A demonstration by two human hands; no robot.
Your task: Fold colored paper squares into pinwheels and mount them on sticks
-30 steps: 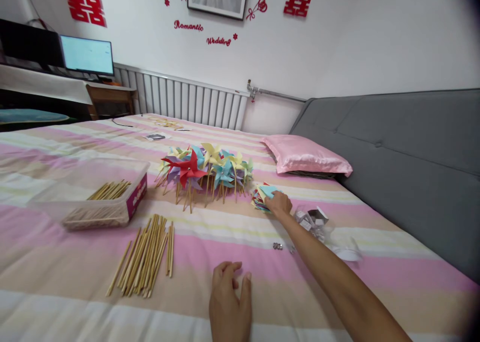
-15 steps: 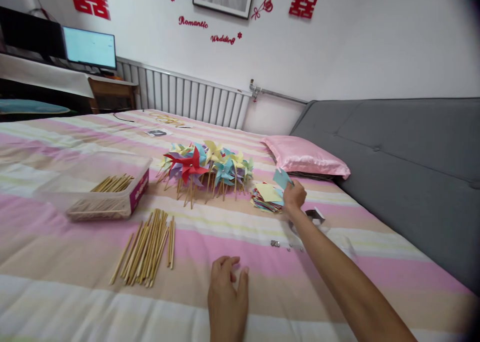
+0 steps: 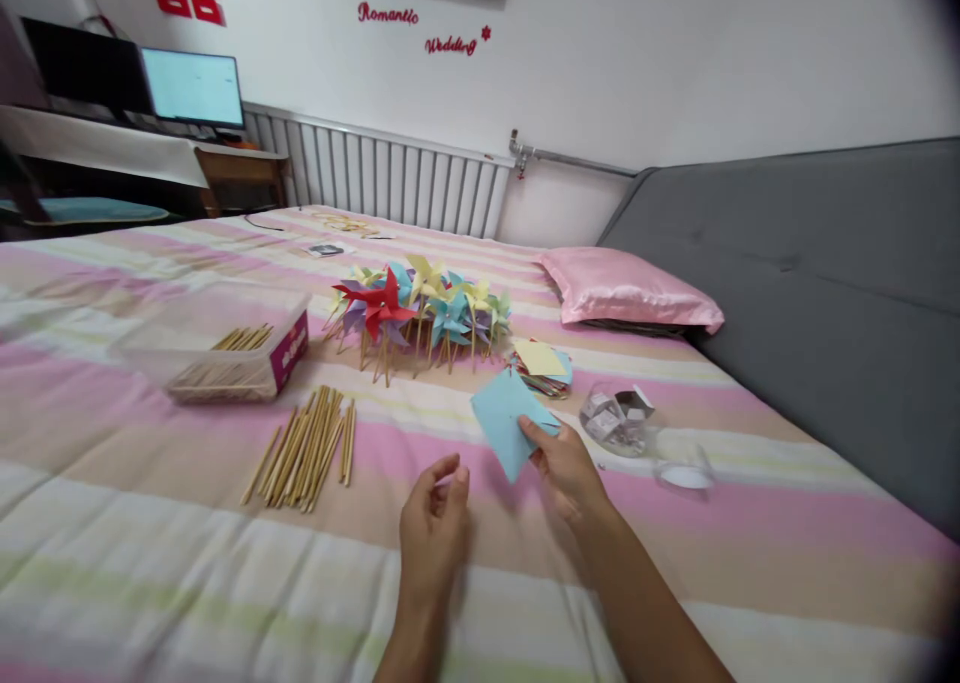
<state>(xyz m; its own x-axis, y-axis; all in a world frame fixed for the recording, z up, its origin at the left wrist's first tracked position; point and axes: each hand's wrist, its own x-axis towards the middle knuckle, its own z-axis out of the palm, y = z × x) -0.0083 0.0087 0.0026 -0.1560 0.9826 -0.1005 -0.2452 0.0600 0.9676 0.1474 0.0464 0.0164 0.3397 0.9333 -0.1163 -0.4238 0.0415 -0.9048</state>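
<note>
A light blue square of paper (image 3: 504,418) is pinched by one corner between the thumb and fingers of my right hand (image 3: 564,463), above the striped bedcover. My left hand (image 3: 435,513) hovers to the left of it, loosely curled with nothing in it. Just behind the blue paper lies a stack of coloured paper squares (image 3: 541,359), a pale yellow one on top. Finished paper pinwheels (image 3: 382,305) in red, blue, yellow and purple stand bunched on thin sticks beyond my hands. Several loose wooden sticks (image 3: 307,453) lie to the left of my left hand.
On the left stands a clear plastic box (image 3: 217,363) holding more sticks. A round clear container (image 3: 615,423) with small packets and a clear lid (image 3: 684,475) sit on the right. Further back are a pink pillow (image 3: 630,288) and the grey headboard (image 3: 795,233).
My right hand has drawn the blue paper away from beside the stack, toward me and left. My left hand has moved slightly forward and its fingers have curled more. The view has tilted down.
</note>
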